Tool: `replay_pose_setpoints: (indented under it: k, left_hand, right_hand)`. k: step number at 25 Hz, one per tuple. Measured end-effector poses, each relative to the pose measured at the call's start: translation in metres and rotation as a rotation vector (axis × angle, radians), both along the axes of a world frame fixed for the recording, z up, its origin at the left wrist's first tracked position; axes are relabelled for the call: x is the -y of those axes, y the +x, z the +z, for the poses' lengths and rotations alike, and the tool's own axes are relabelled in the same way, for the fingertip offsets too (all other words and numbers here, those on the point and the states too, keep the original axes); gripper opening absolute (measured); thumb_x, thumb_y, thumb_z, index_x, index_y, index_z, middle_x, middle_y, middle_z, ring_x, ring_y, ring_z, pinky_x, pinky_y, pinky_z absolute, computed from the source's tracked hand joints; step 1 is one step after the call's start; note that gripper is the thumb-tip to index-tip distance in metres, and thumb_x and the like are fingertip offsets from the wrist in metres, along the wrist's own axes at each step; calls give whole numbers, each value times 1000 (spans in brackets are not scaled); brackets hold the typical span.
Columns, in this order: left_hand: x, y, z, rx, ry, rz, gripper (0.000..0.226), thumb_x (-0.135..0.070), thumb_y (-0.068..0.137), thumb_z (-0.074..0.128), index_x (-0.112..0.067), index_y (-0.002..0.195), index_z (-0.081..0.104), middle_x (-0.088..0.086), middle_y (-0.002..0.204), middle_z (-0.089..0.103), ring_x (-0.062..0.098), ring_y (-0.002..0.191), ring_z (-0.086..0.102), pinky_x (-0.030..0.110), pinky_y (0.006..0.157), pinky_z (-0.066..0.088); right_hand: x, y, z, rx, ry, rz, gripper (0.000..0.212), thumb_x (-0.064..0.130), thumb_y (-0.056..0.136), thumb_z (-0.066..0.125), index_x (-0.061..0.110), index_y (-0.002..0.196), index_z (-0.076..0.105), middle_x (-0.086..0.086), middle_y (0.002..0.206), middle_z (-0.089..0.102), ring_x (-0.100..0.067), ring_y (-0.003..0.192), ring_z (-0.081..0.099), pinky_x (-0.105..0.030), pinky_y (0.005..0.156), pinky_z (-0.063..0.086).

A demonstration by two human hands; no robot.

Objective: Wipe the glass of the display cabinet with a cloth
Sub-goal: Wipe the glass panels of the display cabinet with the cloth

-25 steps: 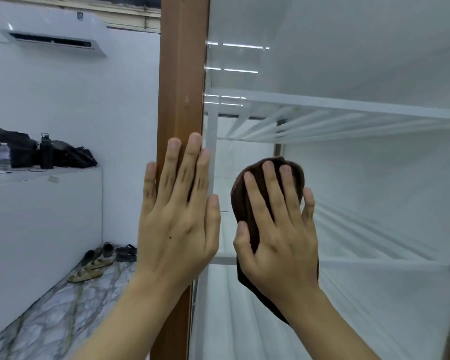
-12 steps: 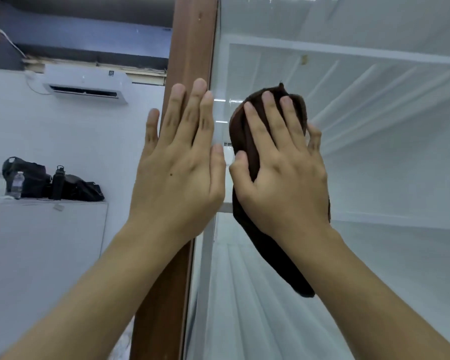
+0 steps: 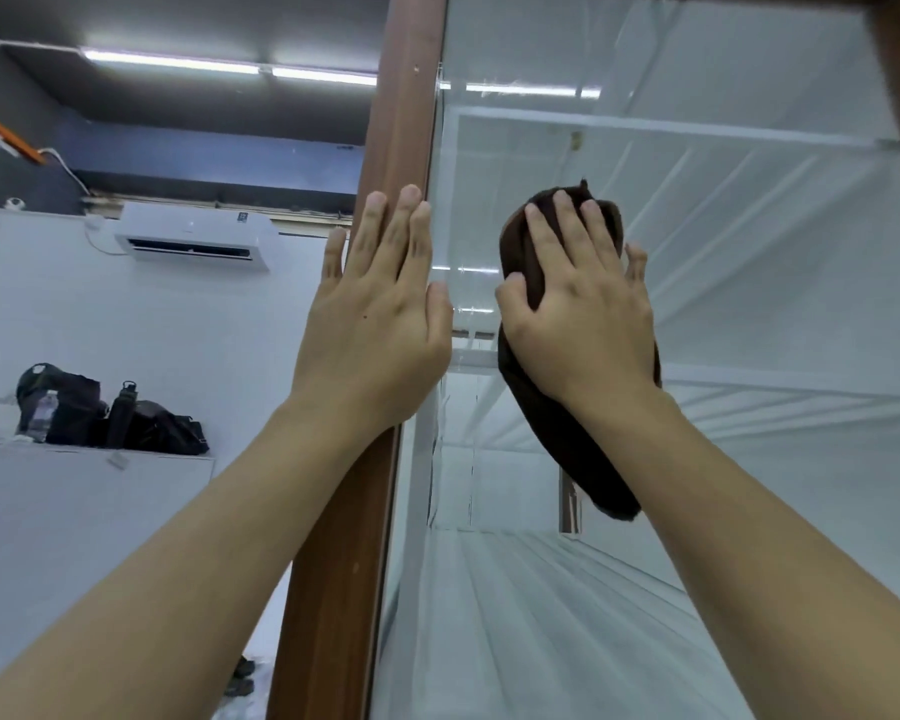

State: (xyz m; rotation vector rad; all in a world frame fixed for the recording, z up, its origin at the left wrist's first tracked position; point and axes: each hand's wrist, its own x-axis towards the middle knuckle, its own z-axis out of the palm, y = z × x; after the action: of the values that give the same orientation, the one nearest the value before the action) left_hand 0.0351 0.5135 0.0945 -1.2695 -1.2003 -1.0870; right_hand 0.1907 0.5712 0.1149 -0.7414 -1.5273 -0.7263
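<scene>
While the right grip (image 3: 583, 314) is pressing flat on the cloth (image 3: 557, 439), the cloth is lying between palm and glass (image 3: 723, 252), peeking past the fingertips at 12 o'clock and trailing under the wrist toward 5 o'clock. It is looking dark brown, soft and bunched. The fingers are lying straight and apart, curling round nothing. At 9 o'clock, the left grip (image 3: 380, 324) is resting flat, fingers straight, on the brown post (image 3: 401, 122), both forearms reaching upward.
</scene>
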Motion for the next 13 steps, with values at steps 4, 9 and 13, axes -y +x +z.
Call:
replay_pose_setpoints:
  k: [4,9,13]
  left_hand:
    - [2,3,1,4,-7,-14,67,-36,98,12,-16,161,-3,-2,170,-10,13,155,-15,31,122,-16]
    - [3,3,-2,7,-5,-8,67,-36,98,13,-16,161,-3,-2,170,-9,13,156,-14,30,121,-18]
    - [3,4,-3,12,-9,-29,68,-38,98,13,-18,161,-4,-4,170,-10,11,155,-17,28,121,-20]
  right_hand:
    - [7,-20,-12,66,43,22,66,44,99,31,26,162,23,1,172,11,-17,159,2,-47,128,-2]
    - [1,-2,-35,99,31,5,69,46,94,28,27,161,26,1,171,13,-15,159,4,-47,128,-3]
    - [7,-10,-10,66,32,10,71,45,94,27,24,162,23,-1,172,10,-17,159,1,-47,127,-6]
